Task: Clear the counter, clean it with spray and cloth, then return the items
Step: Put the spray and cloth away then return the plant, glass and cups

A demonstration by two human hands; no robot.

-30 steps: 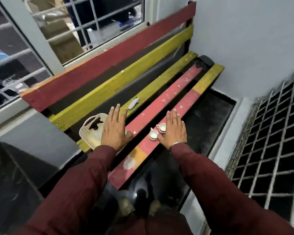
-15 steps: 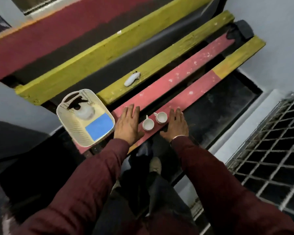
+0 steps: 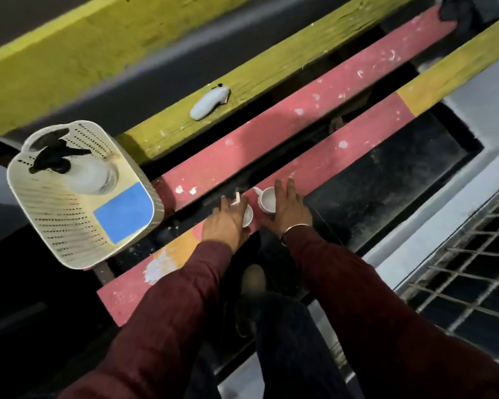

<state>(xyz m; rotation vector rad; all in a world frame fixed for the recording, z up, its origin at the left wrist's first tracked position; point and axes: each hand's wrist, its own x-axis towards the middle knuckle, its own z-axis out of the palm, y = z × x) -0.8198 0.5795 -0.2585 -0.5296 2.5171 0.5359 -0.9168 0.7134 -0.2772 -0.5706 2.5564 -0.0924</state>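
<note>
l hand (image 3: 228, 223) on cup (image 3: 247, 216), slat edge

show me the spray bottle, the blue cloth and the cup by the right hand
spray bottle (image 3: 91, 175), head view, on its clear body
blue cloth (image 3: 124, 213), head view, on its middle
cup (image 3: 268, 200), head view, on its white inside

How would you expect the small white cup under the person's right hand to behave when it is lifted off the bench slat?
The cup looks like glazed ceramic, so it is probably stiff, smooth and breakable if dropped. It is small beside the right hand, so likely light. It stands on a narrow red slat next to a gap, so a nudge might tip it off.
</note>
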